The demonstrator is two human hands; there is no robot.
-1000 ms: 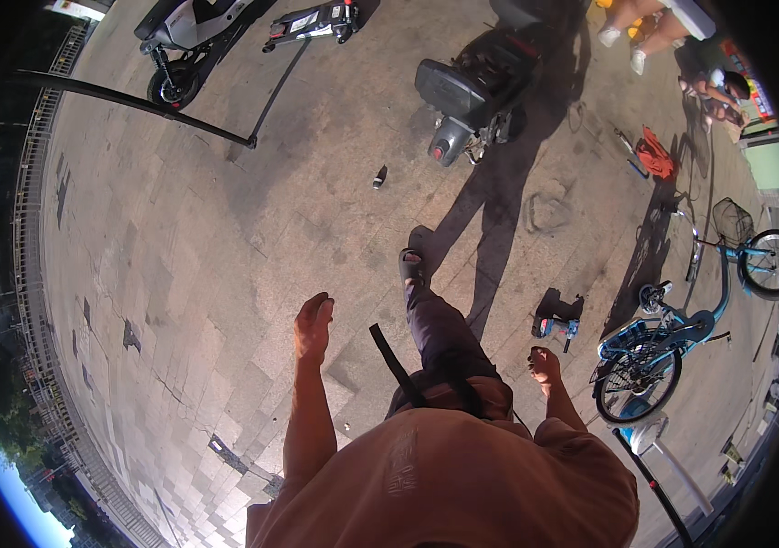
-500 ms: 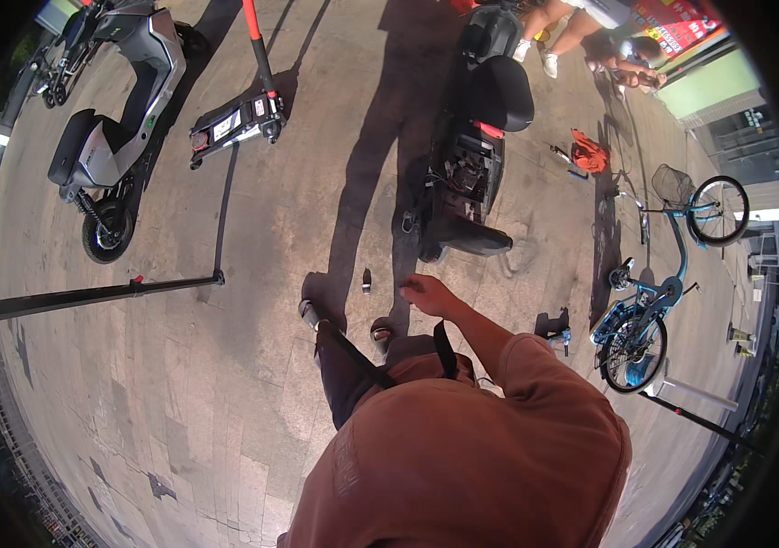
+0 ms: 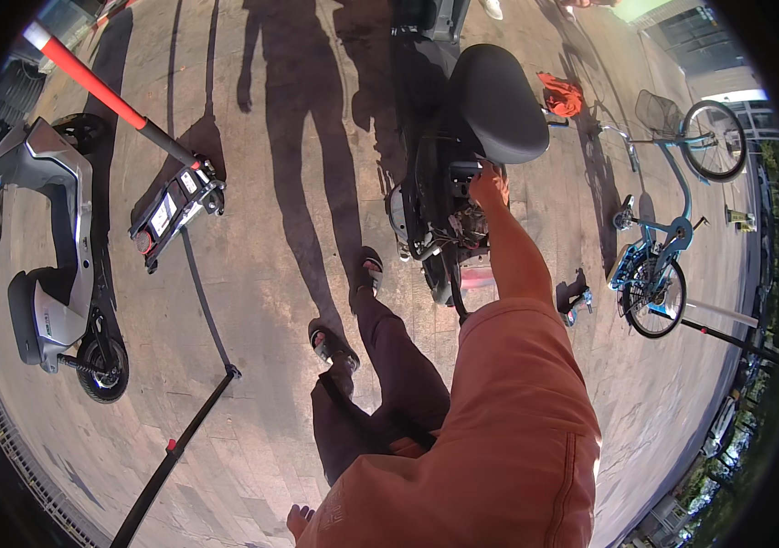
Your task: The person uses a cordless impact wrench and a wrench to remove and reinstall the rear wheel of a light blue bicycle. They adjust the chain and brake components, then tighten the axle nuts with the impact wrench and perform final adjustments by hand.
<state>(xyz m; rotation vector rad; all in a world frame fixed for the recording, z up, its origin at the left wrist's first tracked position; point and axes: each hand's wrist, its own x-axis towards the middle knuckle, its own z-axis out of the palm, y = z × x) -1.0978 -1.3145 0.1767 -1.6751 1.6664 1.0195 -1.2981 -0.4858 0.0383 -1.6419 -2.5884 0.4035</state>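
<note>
My right hand (image 3: 490, 186) is over the open bay of a dark motor scooter (image 3: 421, 173), beside its tipped-up black seat (image 3: 497, 105). Its fingers curl down among the parts, and whatever they hold, if anything, is hidden. Loose wires (image 3: 469, 228) show just below that hand. At the lower edge, my left hand (image 3: 299, 519) peeks out beside my shirt; only its fingers show, slightly apart, with nothing seen in them.
To the left stand a grey scooter (image 3: 69, 228) and a floor jack (image 3: 174, 208) with a red-topped handle (image 3: 97, 84). A blue bicycle (image 3: 668, 233) stands at right, near an orange cloth (image 3: 560, 95). A black pole (image 3: 179, 447) crosses the lower left.
I have stepped up to the dark scooter. My right hand has gone from hanging over the pavement into its bay. The fingers of my left hand have come into view.
</note>
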